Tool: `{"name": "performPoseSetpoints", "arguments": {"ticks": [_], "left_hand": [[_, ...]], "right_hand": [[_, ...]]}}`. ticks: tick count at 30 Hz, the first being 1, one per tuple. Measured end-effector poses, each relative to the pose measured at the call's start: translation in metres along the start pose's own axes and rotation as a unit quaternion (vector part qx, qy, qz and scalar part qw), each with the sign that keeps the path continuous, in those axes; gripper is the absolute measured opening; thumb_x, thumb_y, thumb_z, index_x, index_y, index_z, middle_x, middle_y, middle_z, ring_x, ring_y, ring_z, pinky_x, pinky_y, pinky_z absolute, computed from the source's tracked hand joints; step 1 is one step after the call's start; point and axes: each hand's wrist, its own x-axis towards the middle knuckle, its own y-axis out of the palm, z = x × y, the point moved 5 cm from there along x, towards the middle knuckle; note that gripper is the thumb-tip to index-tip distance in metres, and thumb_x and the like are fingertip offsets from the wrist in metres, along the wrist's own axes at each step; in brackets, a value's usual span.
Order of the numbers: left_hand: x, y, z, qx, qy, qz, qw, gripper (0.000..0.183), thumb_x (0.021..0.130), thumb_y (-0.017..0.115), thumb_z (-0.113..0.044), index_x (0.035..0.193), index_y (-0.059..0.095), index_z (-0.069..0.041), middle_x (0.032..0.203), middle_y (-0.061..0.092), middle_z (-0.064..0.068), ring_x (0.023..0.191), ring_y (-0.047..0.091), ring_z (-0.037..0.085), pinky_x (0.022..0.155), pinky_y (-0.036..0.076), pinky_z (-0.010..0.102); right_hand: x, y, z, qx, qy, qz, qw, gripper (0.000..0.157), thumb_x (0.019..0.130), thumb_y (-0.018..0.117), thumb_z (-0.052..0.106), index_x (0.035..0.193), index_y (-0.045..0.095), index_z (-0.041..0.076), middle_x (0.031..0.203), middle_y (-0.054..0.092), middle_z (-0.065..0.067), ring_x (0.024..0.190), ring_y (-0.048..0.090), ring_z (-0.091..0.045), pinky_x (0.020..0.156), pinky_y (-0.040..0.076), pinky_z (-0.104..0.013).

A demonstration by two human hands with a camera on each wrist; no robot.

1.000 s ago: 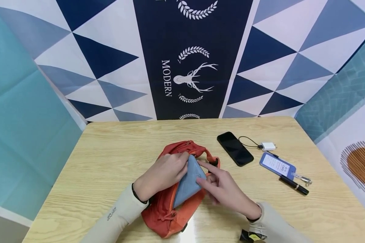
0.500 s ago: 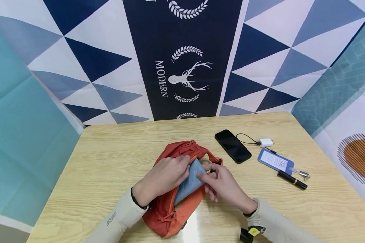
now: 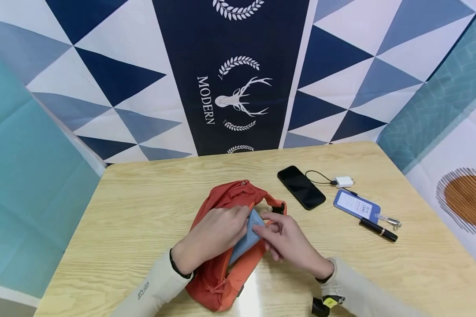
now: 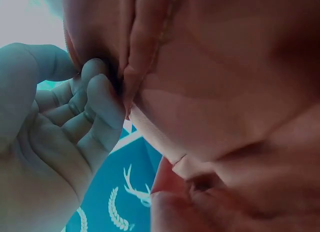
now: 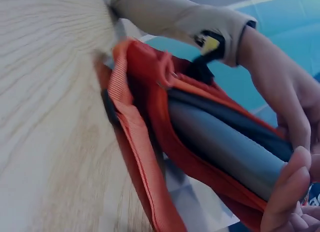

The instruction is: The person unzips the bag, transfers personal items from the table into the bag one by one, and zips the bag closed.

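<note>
A red waist bag (image 3: 214,281) with an orange strap (image 5: 137,157) lies on the wooden table, its zipped mouth parted. Inside that mouth sits a flat blue-grey wallet (image 3: 243,244), partly sunk between the bag's walls; the right wrist view shows its smooth rounded side (image 5: 220,147). My left hand (image 3: 216,229) grips the edge of the bag's mouth, fingers curled over the fabric. From the other side my right hand (image 3: 291,240) pinches the wallet's upper corner, thumb on its face. The wallet's lower part is hidden in the bag.
To the right lie a black phone (image 3: 301,187), a white charger plug (image 3: 344,182) with a short black cable (image 3: 319,181), a blue card holder (image 3: 357,204) with a clip, and a black pen (image 3: 378,230). A patterned cloth wall stands behind the table.
The wallet has sunk deeper into the bag, with less of it showing. My right hand has moved slightly inward with it; my left hand keeps its hold on the bag. The head view has shifted slightly.
</note>
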Motion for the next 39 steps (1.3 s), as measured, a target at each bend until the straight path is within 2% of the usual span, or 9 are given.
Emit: {"name": "performPoseSetpoints", "arguments": {"ticks": [5, 11, 15, 18, 20, 25, 27, 34, 39], "left_hand": [[0.001, 0.008, -0.009, -0.038, 0.014, 0.029, 0.9988, 0.01, 0.1, 0.054, -0.015, 0.091, 0.053, -0.01, 0.067, 0.04, -0.007, 0.051, 0.037, 0.004, 0.045, 0.029, 0.016], [0.001, 0.007, 0.005, -0.052, -0.012, 0.01, 0.9985, 0.014, 0.099, 0.057, -0.014, 0.087, 0.049, -0.011, 0.065, 0.036, -0.007, 0.049, 0.037, 0.006, 0.045, 0.028, 0.018], [-0.001, -0.002, 0.02, -0.055, -0.025, -0.025, 0.9979, 0.015, 0.097, 0.056, -0.011, 0.085, 0.047, -0.01, 0.064, 0.036, -0.006, 0.051, 0.038, 0.008, 0.046, 0.033, 0.021], [-0.002, -0.01, 0.03, -0.07, -0.033, -0.045, 0.996, 0.012, 0.097, 0.055, -0.01, 0.086, 0.049, -0.01, 0.066, 0.039, -0.006, 0.053, 0.041, 0.008, 0.049, 0.036, 0.022], [-0.003, -0.016, 0.036, -0.085, -0.038, -0.056, 0.9941, 0.01, 0.097, 0.054, -0.01, 0.087, 0.051, -0.01, 0.068, 0.042, -0.006, 0.054, 0.042, 0.008, 0.051, 0.038, 0.021], [-0.004, -0.024, 0.045, -0.114, -0.048, -0.073, 0.9896, 0.009, 0.097, 0.055, -0.009, 0.089, 0.053, -0.01, 0.072, 0.048, -0.005, 0.057, 0.046, 0.009, 0.054, 0.041, 0.022], [-0.003, -0.025, 0.044, -0.111, -0.048, -0.076, 0.9898, 0.009, 0.097, 0.055, -0.008, 0.088, 0.053, -0.01, 0.071, 0.048, -0.005, 0.058, 0.046, 0.009, 0.054, 0.042, 0.022], [0.0, -0.009, 0.03, -0.082, -0.033, -0.052, 0.9947, 0.009, 0.099, 0.052, -0.008, 0.091, 0.048, -0.008, 0.073, 0.04, -0.003, 0.058, 0.043, 0.01, 0.053, 0.04, 0.022], [0.001, 0.006, 0.018, -0.075, -0.032, -0.015, 0.9966, 0.008, 0.101, 0.051, -0.01, 0.094, 0.046, -0.009, 0.077, 0.039, -0.003, 0.058, 0.041, 0.009, 0.05, 0.037, 0.019]], "right_hand": [[0.006, -0.008, -0.009, 0.023, 0.023, -0.004, 0.999, 0.031, 0.1, 0.062, 0.03, 0.111, 0.062, 0.001, 0.056, 0.056, -0.007, 0.035, 0.047, -0.011, 0.033, 0.039, -0.029], [0.006, -0.004, -0.01, 0.087, 0.024, 0.012, 0.996, 0.043, 0.099, 0.063, 0.024, 0.129, 0.052, -0.006, 0.068, 0.063, -0.01, 0.048, 0.057, -0.012, 0.046, 0.049, -0.028], [0.001, -0.003, 0.002, 0.089, -0.019, -0.023, 0.996, 0.059, 0.096, 0.066, 0.012, 0.145, 0.035, -0.001, 0.088, 0.065, -0.017, 0.065, 0.065, -0.018, 0.06, 0.055, -0.031], [-0.006, -0.001, 0.015, 0.0, -0.095, -0.06, 0.994, 0.068, 0.092, 0.068, 0.005, 0.149, 0.032, 0.007, 0.102, 0.063, -0.013, 0.079, 0.066, -0.017, 0.068, 0.055, -0.028], [-0.013, 0.004, 0.026, -0.121, -0.188, -0.078, 0.972, 0.058, 0.092, 0.067, 0.006, 0.143, 0.041, 0.007, 0.11, 0.062, -0.009, 0.088, 0.065, -0.016, 0.075, 0.054, -0.026], [-0.031, 0.021, 0.039, -0.38, -0.386, -0.124, 0.832, 0.032, 0.098, 0.053, 0.019, 0.124, 0.062, 0.001, 0.12, 0.059, -0.013, 0.102, 0.059, -0.023, 0.081, 0.052, -0.034], [-0.033, 0.026, 0.038, -0.42, -0.39, -0.116, 0.811, 0.037, 0.101, 0.047, 0.022, 0.129, 0.06, 0.002, 0.125, 0.056, -0.016, 0.106, 0.057, -0.025, 0.081, 0.052, -0.036], [-0.03, 0.029, 0.026, -0.461, -0.334, -0.084, 0.818, 0.049, 0.102, 0.044, 0.023, 0.146, 0.043, 0.0, 0.135, 0.045, -0.022, 0.11, 0.054, -0.027, 0.084, 0.052, -0.039], [-0.026, 0.027, 0.019, -0.45, -0.311, -0.059, 0.835, 0.055, 0.101, 0.046, 0.017, 0.151, 0.033, -0.002, 0.141, 0.038, -0.022, 0.111, 0.053, -0.022, 0.088, 0.052, -0.036]]}}
